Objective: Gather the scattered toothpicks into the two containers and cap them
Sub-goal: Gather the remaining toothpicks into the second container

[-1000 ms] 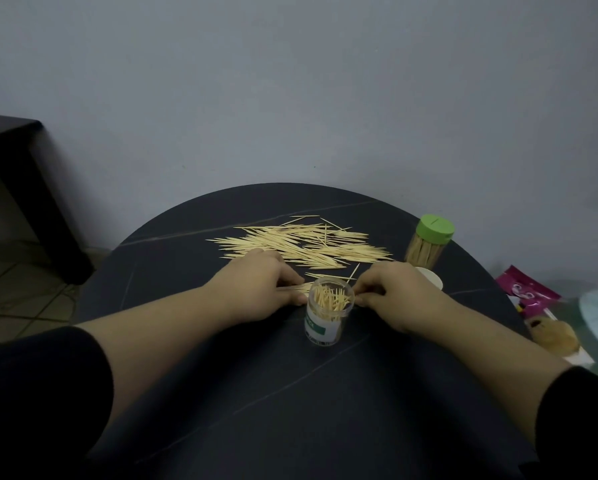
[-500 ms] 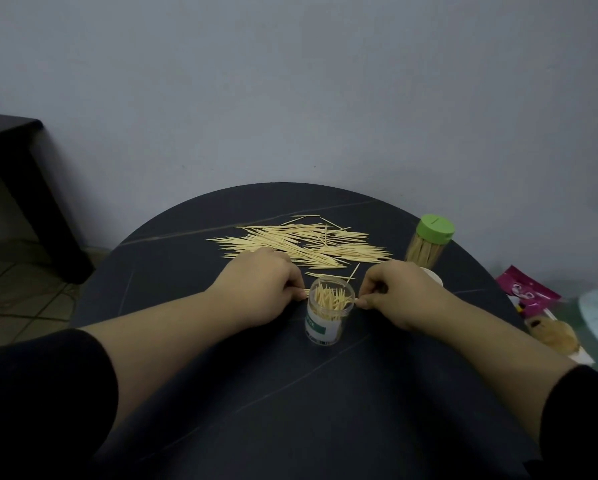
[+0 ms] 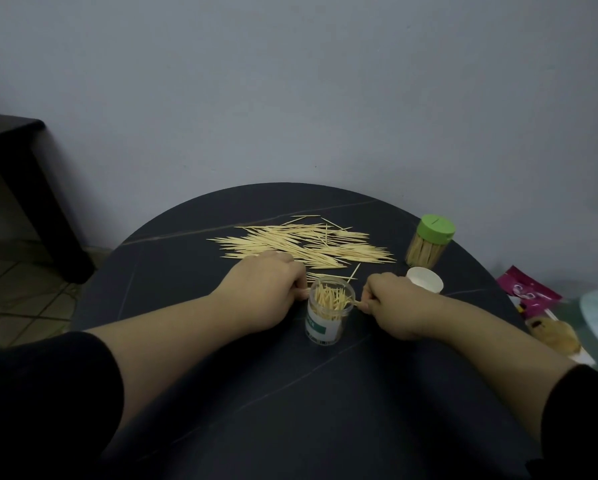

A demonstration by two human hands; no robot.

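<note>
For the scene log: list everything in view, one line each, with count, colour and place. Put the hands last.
table: one, black, round, lower middle.
loose toothpicks: heap, uncounted, pale wood, far side of table.
open container: one, clear with green-white label, uncapped, part-filled, between the hands.
capped container: one, clear with green lid, far right of table.
white lid: one, white, on table nearer than the capped container.
pinched toothpicks: a few, pale wood, at the open container's right rim.
pink packet: one, pink, right edge.
side table: one, dark, far left.
left hand: fingers curled, left of the open container; contents hidden.
right hand: right of the open container, pinching those toothpicks.
</note>
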